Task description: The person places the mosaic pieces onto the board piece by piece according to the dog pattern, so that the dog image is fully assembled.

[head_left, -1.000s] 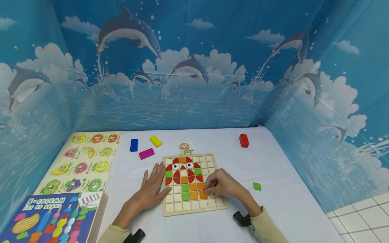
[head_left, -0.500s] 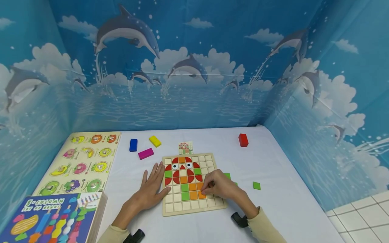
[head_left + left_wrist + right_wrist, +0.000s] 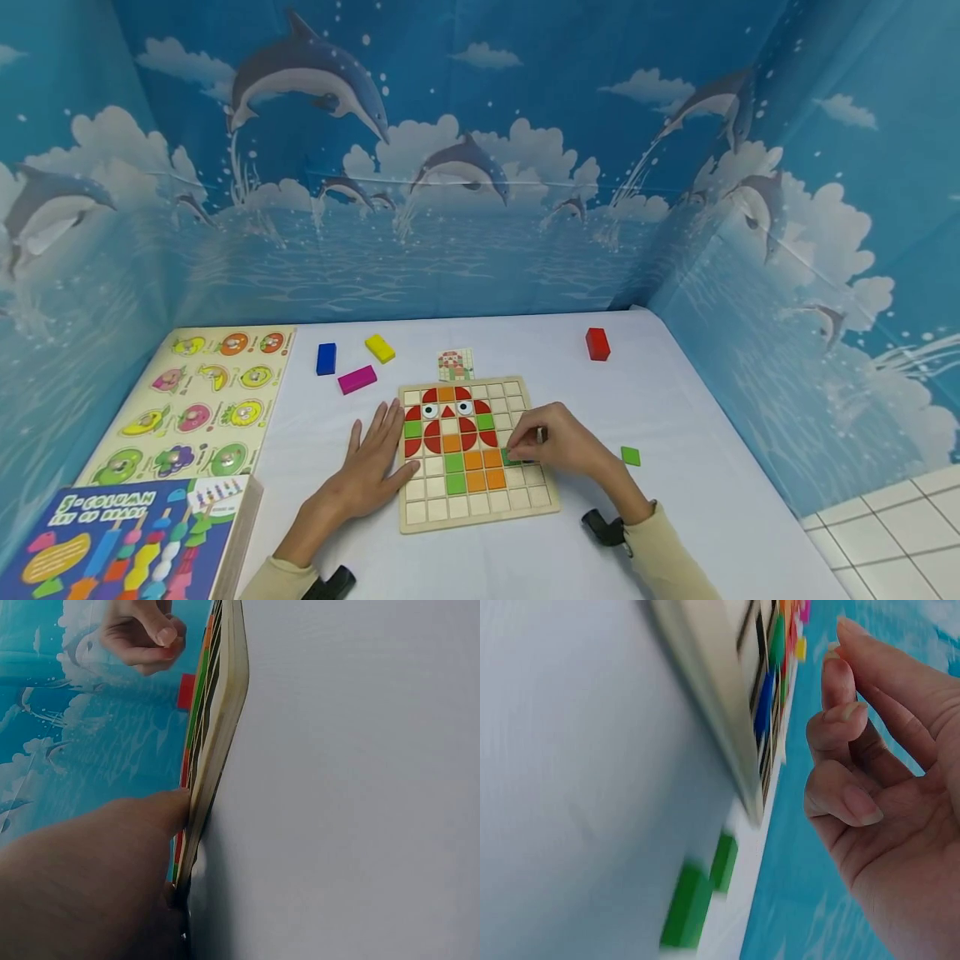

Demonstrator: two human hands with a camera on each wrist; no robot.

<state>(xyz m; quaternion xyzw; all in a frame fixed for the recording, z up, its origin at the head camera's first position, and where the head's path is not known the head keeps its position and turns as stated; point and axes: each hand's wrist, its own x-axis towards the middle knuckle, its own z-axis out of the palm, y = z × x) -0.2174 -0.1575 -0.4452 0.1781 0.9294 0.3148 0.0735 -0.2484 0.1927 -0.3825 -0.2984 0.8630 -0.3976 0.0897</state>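
My left hand [image 3: 373,454] lies flat with spread fingers at the left edge of the wooden grid board [image 3: 480,520]; in the left wrist view, the thumb [image 3: 161,810] rests at the board's edge [image 3: 234,664]. Red, orange and green tiles plus two eye tiles fill many cells. My right hand [image 3: 561,437] is over the board's right half, thumb and forefinger pinched together at a dark green tile [image 3: 511,458] beside the orange tiles [image 3: 483,469]. In the right wrist view, the right hand's [image 3: 885,750] fingertips meet above the board, its other fingers curled.
A picture card [image 3: 456,364] lies behind the board. Blue [image 3: 326,359], yellow [image 3: 380,348] and magenta [image 3: 357,380] blocks are back left, a red block [image 3: 597,344] back right. A loose green tile [image 3: 631,456] is at right. A fruit sheet [image 3: 195,400] and a bead-set box [image 3: 123,533] occupy the left.
My right hand leaves the lower-right orange tile, which now lies in its cell, and moves up and right to the green tile. The left hand stays in place.
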